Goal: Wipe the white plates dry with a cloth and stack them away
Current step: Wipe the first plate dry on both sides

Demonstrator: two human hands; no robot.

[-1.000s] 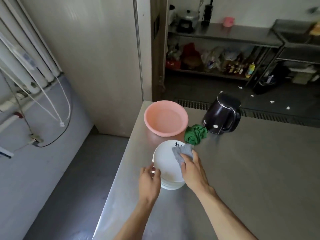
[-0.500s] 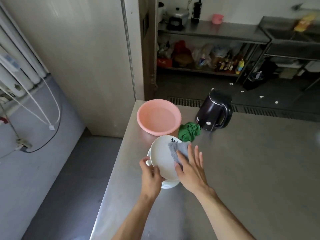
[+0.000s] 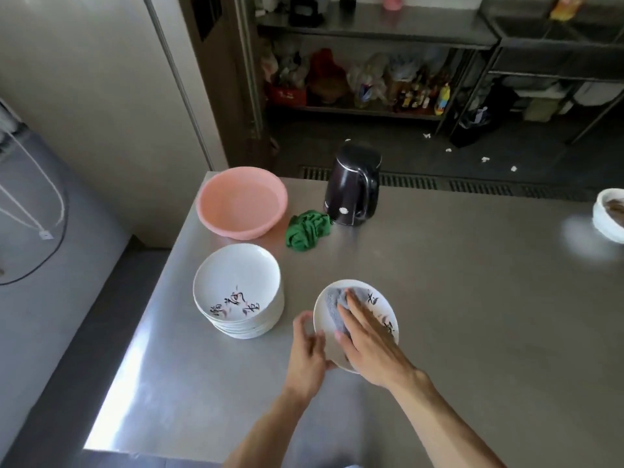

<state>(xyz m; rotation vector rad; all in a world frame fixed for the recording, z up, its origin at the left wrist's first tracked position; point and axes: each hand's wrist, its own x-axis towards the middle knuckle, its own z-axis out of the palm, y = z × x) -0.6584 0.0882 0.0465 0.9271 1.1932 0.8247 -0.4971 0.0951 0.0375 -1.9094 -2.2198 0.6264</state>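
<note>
A stack of several white plates with black brush lettering stands near the left edge of the steel table. To its right is a single white plate. My left hand grips that plate's near left rim. My right hand lies flat on the plate. Its straight fingers press a grey cloth onto the plate's face. Whether the plate rests on the table or is held just above it is not visible.
A pink basin sits at the table's far left corner. A crumpled green cloth and a black kettle are beside it. A white bowl shows at the right edge. The table's left edge drops to the floor.
The top plate has come off the stack and now sits to its right, with both hands and the grey cloth moved along with it. The stack is uncovered.
</note>
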